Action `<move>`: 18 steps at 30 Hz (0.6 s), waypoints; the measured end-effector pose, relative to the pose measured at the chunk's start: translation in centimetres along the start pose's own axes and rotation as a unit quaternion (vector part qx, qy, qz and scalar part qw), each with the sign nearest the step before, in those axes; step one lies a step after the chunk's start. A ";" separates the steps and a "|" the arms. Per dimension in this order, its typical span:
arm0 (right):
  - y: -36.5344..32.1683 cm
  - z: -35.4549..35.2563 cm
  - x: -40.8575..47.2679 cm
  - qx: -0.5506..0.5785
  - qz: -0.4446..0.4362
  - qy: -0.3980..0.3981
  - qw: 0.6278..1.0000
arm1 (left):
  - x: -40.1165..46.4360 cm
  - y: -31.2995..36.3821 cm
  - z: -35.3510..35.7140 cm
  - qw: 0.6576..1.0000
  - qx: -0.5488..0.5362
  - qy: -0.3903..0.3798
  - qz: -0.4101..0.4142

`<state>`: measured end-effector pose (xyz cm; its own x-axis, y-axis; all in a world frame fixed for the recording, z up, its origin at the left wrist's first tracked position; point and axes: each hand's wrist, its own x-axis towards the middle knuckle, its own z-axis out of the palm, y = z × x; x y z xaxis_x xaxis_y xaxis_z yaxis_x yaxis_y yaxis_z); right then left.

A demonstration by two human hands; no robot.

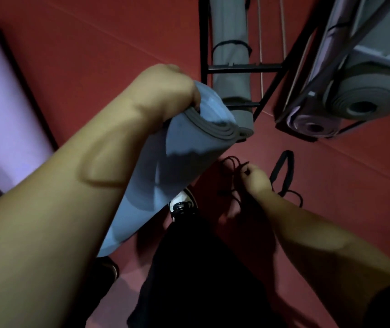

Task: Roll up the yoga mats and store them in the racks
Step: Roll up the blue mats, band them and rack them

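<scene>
The left hand (165, 91) is closed over the top end of a rolled blue mat (165, 166), fingers curled into the roll's open end where grey inner layers show. The mat hangs tilted, its upper end near the rack (243, 67), its lower end down by the person's legs, clear of the red floor (118, 43).

The right hand (254, 178) reaches low toward the floor, fingertips pinched on a thin black cord (233, 162) that loops above the hand — the view is dim and blurred, so how firm the pinch is I cannot tell. Just beside it, on the floor, lies a wider black strap (284, 171) in a long loop.

In the black rack straight ahead stands a grey mat (232, 55), rolled and bound with a dark band, its lower end just behind the blue mat's top. To the right a second rack holds two more rolls end-on: a purple mat (314, 126) and beside it a thicker grey roll (364, 100).

At the far left a lilac mat (2, 102) lies flat on the floor. A black-and-white shoe (181, 204) shows below the blue mat, with dark trousers (201, 268) beneath it.
</scene>
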<state>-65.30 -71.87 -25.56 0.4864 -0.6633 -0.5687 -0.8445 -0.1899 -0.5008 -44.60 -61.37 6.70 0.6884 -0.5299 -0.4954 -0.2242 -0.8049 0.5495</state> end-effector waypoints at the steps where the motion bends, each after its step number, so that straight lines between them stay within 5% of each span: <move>1: -0.7 -1.1 -0.8 0.019 -0.018 0.007 1.000 | -0.7 -0.5 -0.5 1.000 -0.021 0.015 -0.001; 11: -11.4 -8.3 -10.5 0.156 -0.181 0.015 0.971 | -11.7 -5.9 -5.4 0.986 -0.135 0.097 -0.008; 18: -21.0 -11.6 -20.9 0.143 -0.322 0.015 0.936 | -22.1 -11.2 -8.5 0.980 0.018 0.198 0.012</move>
<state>-60.34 -62.42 4.35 0.8637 -0.4990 -0.0712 -0.2808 -0.3591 -0.8900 -51.47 -38.37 17.20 0.8946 -0.4096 -0.1788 -0.2630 -0.8060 0.5303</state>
